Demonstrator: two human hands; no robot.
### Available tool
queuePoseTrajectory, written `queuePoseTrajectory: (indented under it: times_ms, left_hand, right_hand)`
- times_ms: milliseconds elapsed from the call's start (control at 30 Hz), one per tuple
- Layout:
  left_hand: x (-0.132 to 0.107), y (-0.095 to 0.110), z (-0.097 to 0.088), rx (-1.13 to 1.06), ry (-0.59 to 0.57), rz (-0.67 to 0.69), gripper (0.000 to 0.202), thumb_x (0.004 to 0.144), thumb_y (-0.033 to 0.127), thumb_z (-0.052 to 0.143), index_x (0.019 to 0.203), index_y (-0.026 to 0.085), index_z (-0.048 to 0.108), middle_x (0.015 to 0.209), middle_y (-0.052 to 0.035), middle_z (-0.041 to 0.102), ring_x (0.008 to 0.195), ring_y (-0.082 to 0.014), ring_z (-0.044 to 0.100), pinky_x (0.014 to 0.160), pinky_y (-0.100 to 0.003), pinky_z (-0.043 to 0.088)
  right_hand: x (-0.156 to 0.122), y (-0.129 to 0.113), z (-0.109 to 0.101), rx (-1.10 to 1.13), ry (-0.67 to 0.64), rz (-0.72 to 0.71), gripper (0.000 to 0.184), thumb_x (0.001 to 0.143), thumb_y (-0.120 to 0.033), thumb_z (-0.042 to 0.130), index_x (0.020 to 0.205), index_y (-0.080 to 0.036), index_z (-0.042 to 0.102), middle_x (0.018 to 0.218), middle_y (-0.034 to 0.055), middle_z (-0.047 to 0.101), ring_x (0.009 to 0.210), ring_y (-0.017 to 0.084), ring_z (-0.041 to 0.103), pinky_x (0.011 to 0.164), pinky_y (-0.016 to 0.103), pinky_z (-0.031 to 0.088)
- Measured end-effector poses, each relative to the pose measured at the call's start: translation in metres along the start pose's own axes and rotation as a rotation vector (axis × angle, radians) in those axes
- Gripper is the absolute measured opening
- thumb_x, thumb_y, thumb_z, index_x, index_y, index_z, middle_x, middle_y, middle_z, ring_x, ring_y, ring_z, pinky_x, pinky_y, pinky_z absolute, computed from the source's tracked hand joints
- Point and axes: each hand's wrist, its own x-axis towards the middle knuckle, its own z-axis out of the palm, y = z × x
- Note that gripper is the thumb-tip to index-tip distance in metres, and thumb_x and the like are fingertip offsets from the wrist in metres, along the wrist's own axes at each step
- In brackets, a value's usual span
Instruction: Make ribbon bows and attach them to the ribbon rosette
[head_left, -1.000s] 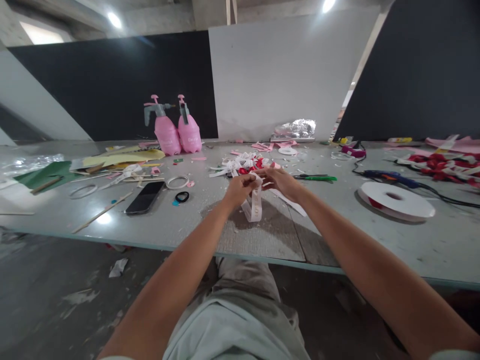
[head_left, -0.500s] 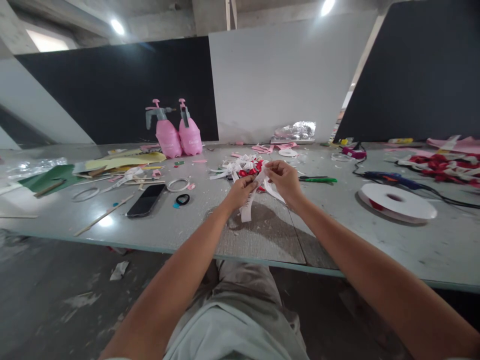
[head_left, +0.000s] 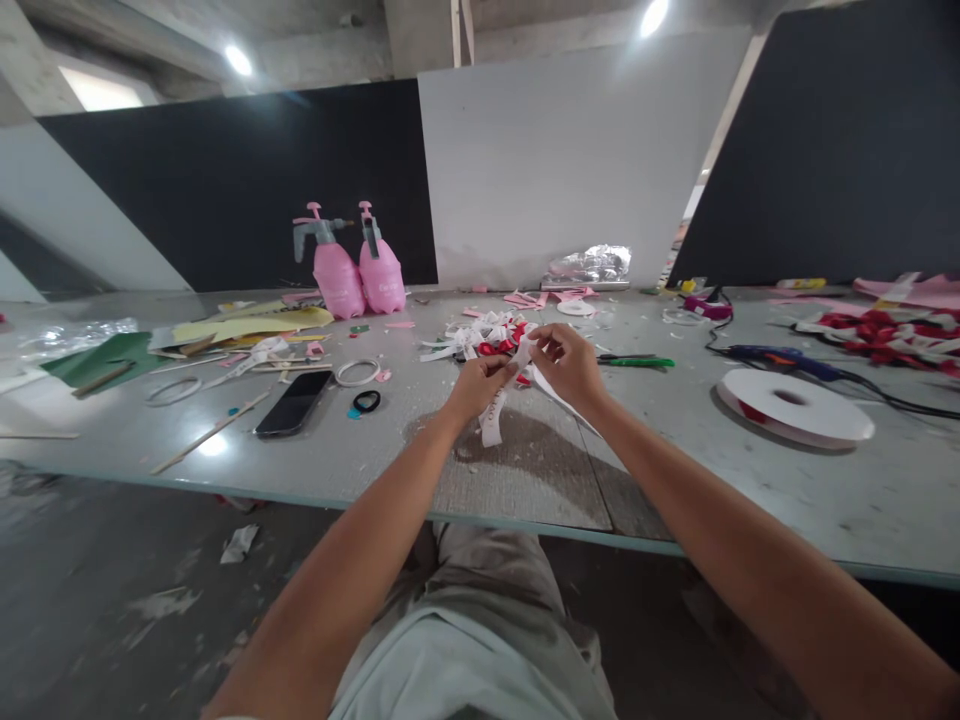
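Observation:
Both hands hold a white ribbon [head_left: 492, 418] with dark print, above the near middle of the table. My left hand [head_left: 480, 385] pinches it, and a short printed end hangs below those fingers. My right hand [head_left: 566, 362] is closed on the ribbon at its upper part, close to the left fingertips. From beneath the right hand a longer white strip runs down toward the table's near edge. Just behind the hands lies a pile of white and red ribbon pieces [head_left: 487, 333], partly hidden by them.
To the left are a phone [head_left: 294, 403], a black ring [head_left: 366, 401] and two pink spray bottles [head_left: 339, 278]. Green-handled scissors [head_left: 637, 361] lie right of my hands. Farther right are a ribbon spool [head_left: 795, 405], a glue gun [head_left: 784, 360] and red-white ribbons [head_left: 877, 335].
My right fingers have shifted slightly on the ribbon and spread a little. The white strip under my right hand now reaches farther down to the right. The left hand stays nearly in place.

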Motion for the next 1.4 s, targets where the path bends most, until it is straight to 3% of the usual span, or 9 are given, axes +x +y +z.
queuePoseTrajectory:
  times_ms: [167, 333, 500, 700, 1000, 1400]
  left_hand:
    - [0.001, -0.001, 0.0, -0.081, 0.092, -0.009, 0.037, 0.079, 0.049, 0.062, 0.085, 0.013, 0.069, 0.068, 0.0004, 0.056, 0.061, -0.0101, 0.043, 0.059, -0.024, 0.032]
    - [0.002, -0.002, 0.001, -0.123, 0.129, 0.023, 0.033, 0.077, 0.046, 0.065, 0.079, 0.013, 0.066, 0.066, 0.001, 0.055, 0.06, -0.0091, 0.045, 0.059, -0.023, 0.034]
    - [0.001, -0.004, 0.0, -0.161, 0.088, -0.013, 0.033, 0.078, 0.047, 0.065, 0.081, 0.014, 0.066, 0.064, 0.001, 0.057, 0.054, -0.0088, 0.048, 0.055, -0.022, 0.037]
    - [0.003, -0.008, 0.0, -0.056, 0.084, 0.043, 0.036, 0.074, 0.048, 0.068, 0.088, 0.015, 0.071, 0.069, 0.0001, 0.061, 0.06, -0.0097, 0.049, 0.058, -0.023, 0.037]
    - [0.003, -0.011, -0.001, 0.175, 0.105, 0.046, 0.033, 0.08, 0.043, 0.058, 0.08, 0.012, 0.07, 0.065, 0.0007, 0.056, 0.061, -0.0103, 0.045, 0.059, -0.023, 0.031]
    - [0.002, -0.012, -0.004, 0.231, 0.07, 0.032, 0.04, 0.082, 0.048, 0.055, 0.082, 0.012, 0.072, 0.069, -0.0017, 0.061, 0.066, -0.0129, 0.05, 0.063, -0.024, 0.035]
  right_hand:
    - [0.001, -0.008, -0.01, -0.165, -0.044, -0.205, 0.017, 0.081, -0.018, 0.055, 0.09, -0.018, 0.07, 0.083, 0.0059, 0.062, 0.07, 0.015, 0.055, 0.071, 0.029, 0.045]
    - [0.002, -0.004, -0.009, -0.2, -0.199, -0.299, 0.017, 0.084, -0.021, 0.057, 0.085, -0.017, 0.073, 0.073, 0.005, 0.065, 0.067, 0.016, 0.057, 0.067, 0.028, 0.045]
    - [0.003, 0.0, -0.008, -0.235, -0.249, -0.311, 0.018, 0.085, -0.024, 0.058, 0.088, -0.019, 0.075, 0.075, 0.0049, 0.069, 0.068, 0.017, 0.059, 0.067, 0.028, 0.044]
    - [0.004, 0.0, -0.011, -0.363, -0.286, -0.324, 0.019, 0.087, -0.024, 0.057, 0.088, -0.019, 0.075, 0.077, 0.0052, 0.071, 0.072, 0.018, 0.06, 0.07, 0.028, 0.044]
    - [0.004, -0.01, -0.007, -0.664, -0.524, -0.343, 0.018, 0.087, -0.016, 0.053, 0.086, -0.015, 0.07, 0.089, 0.011, 0.071, 0.092, 0.023, 0.06, 0.081, 0.031, 0.042]
    - [-0.002, -0.008, 0.008, -0.724, -0.487, -0.388, 0.014, 0.084, -0.011, 0.053, 0.087, -0.01, 0.067, 0.087, 0.0157, 0.067, 0.09, 0.027, 0.059, 0.079, 0.035, 0.043]
